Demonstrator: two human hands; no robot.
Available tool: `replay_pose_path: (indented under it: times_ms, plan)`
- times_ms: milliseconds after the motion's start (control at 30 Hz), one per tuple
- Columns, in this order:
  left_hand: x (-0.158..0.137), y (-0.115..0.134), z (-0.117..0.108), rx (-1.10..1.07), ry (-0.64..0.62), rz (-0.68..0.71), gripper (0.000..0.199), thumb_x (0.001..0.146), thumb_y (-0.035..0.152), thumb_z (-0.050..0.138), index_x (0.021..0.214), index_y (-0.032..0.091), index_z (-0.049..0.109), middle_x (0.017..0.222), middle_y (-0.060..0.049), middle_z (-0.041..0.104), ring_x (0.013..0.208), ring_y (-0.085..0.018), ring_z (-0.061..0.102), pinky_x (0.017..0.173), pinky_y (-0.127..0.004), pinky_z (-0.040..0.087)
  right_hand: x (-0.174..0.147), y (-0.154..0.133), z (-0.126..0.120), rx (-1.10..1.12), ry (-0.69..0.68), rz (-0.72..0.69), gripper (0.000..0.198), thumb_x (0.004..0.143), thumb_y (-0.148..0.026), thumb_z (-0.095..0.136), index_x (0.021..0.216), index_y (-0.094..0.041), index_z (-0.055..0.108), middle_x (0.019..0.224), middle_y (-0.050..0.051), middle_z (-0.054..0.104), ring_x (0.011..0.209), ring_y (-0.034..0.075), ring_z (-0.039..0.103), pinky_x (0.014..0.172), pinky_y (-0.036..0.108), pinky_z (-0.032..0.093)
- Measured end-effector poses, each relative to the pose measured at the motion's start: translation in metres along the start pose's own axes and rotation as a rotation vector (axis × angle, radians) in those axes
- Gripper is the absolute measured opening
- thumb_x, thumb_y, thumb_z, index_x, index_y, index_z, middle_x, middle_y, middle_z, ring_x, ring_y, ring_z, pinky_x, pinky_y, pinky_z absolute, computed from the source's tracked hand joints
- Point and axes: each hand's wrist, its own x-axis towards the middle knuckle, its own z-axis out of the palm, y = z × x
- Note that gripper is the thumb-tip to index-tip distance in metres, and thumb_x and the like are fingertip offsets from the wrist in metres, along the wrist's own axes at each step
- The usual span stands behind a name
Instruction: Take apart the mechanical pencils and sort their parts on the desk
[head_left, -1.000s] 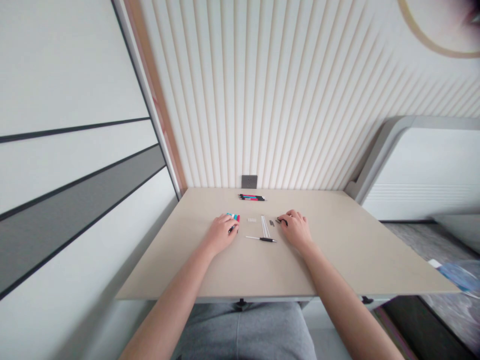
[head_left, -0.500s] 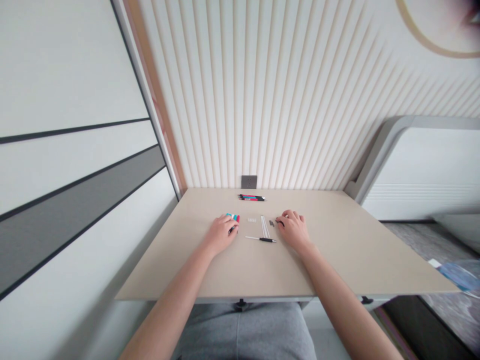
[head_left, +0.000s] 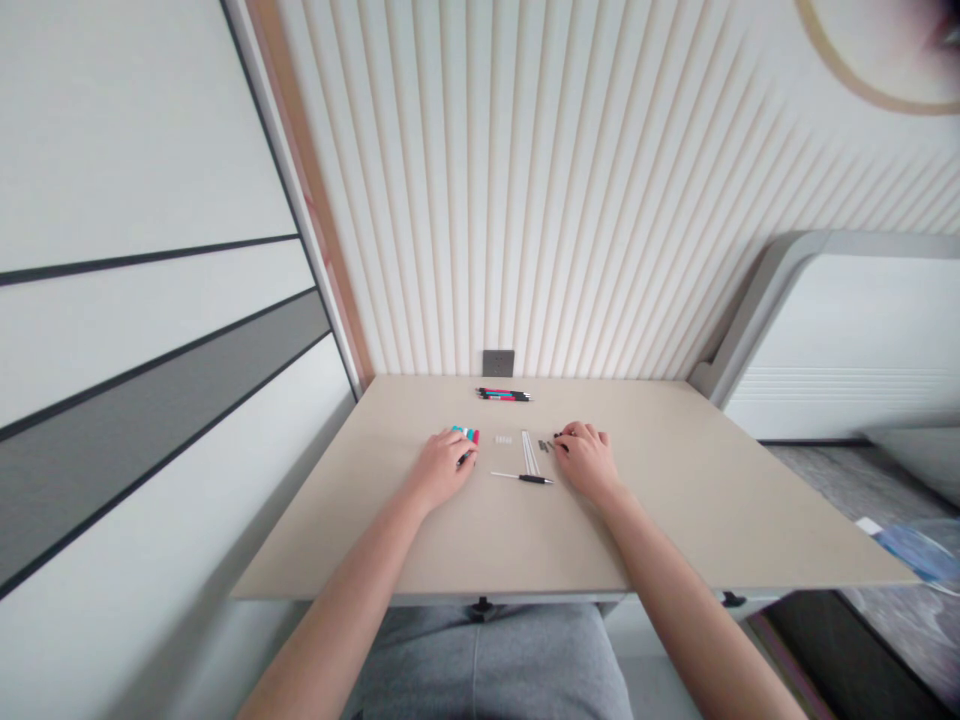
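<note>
My left hand (head_left: 444,466) rests palm down on the table, fingers loosely spread over several coloured pen barrels (head_left: 475,436), teal, white and red. A dark part shows by its thumb, and the fingers hide the rest. My right hand (head_left: 587,459) also lies on the table, fingers apart, over small black pieces (head_left: 559,440) it partly covers. Between the hands are small white pieces (head_left: 503,440), several thin white refills (head_left: 529,453) and small dark grey parts (head_left: 544,446). Nearer me lies a black pen tip section with a white refill (head_left: 534,480) sticking out leftward.
Several assembled pens (head_left: 504,395) lie together at the back of the beige table (head_left: 345,545). Behind them a dark socket (head_left: 499,363) sits on the ribbed wall. A white cabinet (head_left: 150,420) stands on the left, and a bed headboard (head_left: 847,330) is at right.
</note>
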Motion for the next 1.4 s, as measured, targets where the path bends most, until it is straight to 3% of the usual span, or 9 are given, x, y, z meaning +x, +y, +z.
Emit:
replay_pose_path:
  times_ms: [833,1400]
  plan:
    - [-0.001,0.001,-0.001,-0.012,0.013,0.017,0.014,0.090,0.021,0.052,0.087,0.021,0.066,0.090,-0.005,0.064,0.090,-0.020,0.057,0.077,-0.034,0.044,-0.001,-0.012,-0.004,-0.024,-0.090,-0.011,0.026,0.094,-0.033,0.049,0.087,-0.024,0.073,0.104,0.008,0.065,0.101,0.023,0.053,0.085,0.037,0.030]
    - [0.000,0.002,-0.002,-0.021,0.002,0.018,0.015,0.090,0.021,0.052,0.086,0.021,0.067,0.091,-0.006,0.065,0.090,-0.020,0.058,0.078,-0.034,0.044,0.000,-0.018,-0.002,-0.046,-0.068,-0.008,0.026,0.094,-0.032,0.049,0.087,-0.022,0.071,0.099,0.008,0.066,0.099,0.023,0.054,0.084,0.037,0.030]
